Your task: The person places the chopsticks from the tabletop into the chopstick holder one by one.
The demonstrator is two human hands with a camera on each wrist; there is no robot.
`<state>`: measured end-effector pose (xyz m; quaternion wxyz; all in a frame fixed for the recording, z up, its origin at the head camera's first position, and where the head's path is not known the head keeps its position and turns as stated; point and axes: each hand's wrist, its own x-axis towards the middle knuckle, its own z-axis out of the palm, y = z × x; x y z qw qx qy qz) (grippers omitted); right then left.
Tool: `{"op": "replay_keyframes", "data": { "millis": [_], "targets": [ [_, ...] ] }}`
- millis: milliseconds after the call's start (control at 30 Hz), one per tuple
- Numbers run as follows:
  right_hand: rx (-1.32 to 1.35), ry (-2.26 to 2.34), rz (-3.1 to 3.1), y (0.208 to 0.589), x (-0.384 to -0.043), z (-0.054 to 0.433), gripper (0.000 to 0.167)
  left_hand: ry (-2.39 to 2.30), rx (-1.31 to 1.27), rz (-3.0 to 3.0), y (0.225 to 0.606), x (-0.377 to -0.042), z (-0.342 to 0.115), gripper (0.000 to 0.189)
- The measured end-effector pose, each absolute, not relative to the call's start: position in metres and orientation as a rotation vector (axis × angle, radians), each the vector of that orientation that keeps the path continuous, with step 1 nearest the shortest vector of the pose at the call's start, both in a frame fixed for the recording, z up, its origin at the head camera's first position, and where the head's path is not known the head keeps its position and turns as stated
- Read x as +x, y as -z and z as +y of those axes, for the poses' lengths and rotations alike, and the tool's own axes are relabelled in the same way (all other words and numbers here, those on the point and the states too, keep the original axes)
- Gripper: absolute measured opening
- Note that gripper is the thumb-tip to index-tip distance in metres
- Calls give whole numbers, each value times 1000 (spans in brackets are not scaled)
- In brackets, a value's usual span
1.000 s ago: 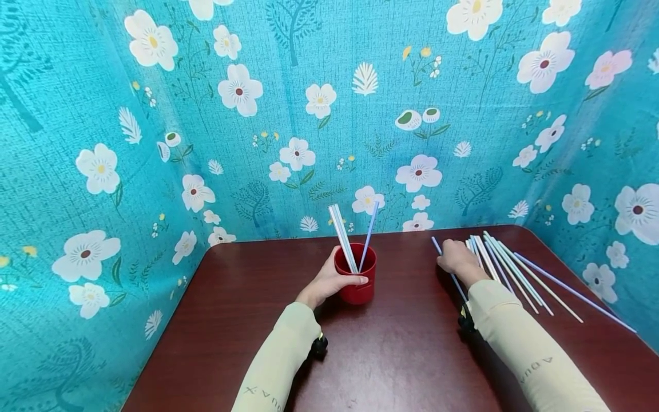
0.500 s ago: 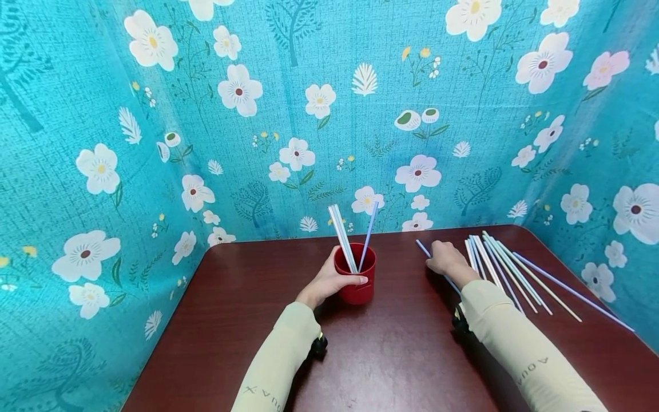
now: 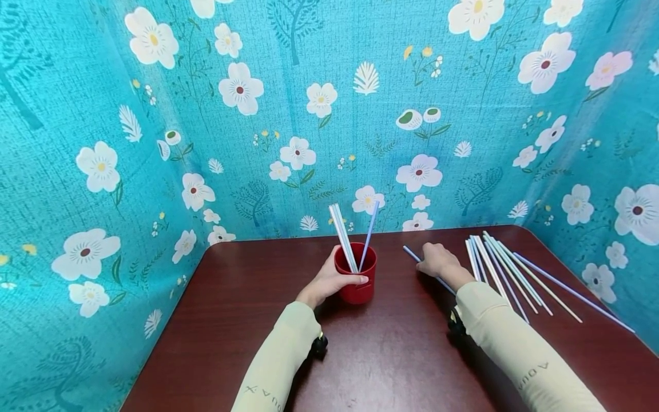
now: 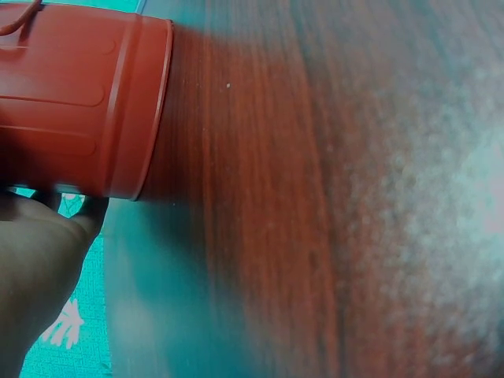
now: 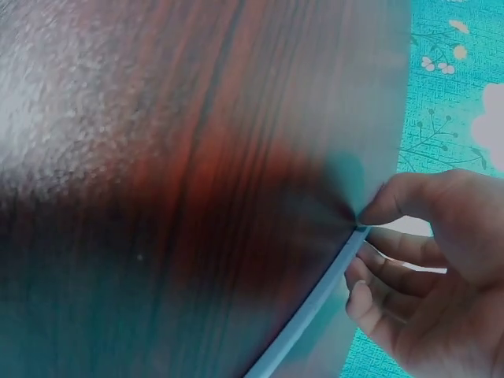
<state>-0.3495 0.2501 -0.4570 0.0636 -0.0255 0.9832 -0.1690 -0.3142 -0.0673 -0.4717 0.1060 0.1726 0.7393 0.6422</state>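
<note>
In the head view a red cup [image 3: 357,290] stands on the dark wooden table, several pale straws [image 3: 342,234] and a blue straw [image 3: 368,234] leaning inside it. My left hand [image 3: 332,279] grips the cup from its left side, thumb across the front. The left wrist view shows the cup's ribbed wall [image 4: 71,102] with fingers behind it. To the right, my right hand [image 3: 437,264] pinches a single blue straw [image 3: 411,253] low over the table. Thumb and fingertips close on that straw [image 5: 311,311] in the right wrist view.
A loose spread of white, green and blue straws [image 3: 507,269] lies on the table's right side, beyond my right hand. A teal flowered cloth [image 3: 309,126] hangs behind the table [image 3: 391,355] and along both sides.
My right hand has moved left, drawing the pinched blue straw away from the spread of straws toward the cup. My left hand and the cup have stayed in place.
</note>
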Motion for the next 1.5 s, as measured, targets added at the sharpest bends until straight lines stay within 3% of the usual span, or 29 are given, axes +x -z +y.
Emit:
{"op": "replay_keyframes", "data": {
  "millis": [533,1033,1500],
  "targets": [
    [-78,579,2752,454,-352,244,20,-1901,503,2176,474,-314,-66,89],
    [-265,667,2894,437,-345,244,8,-1908,511,2179,475,-315,-67,86],
    [-405,1379,3013,391,-335,233,14,-1909,512,2169,472,-314,-67,85]
  ]
}}
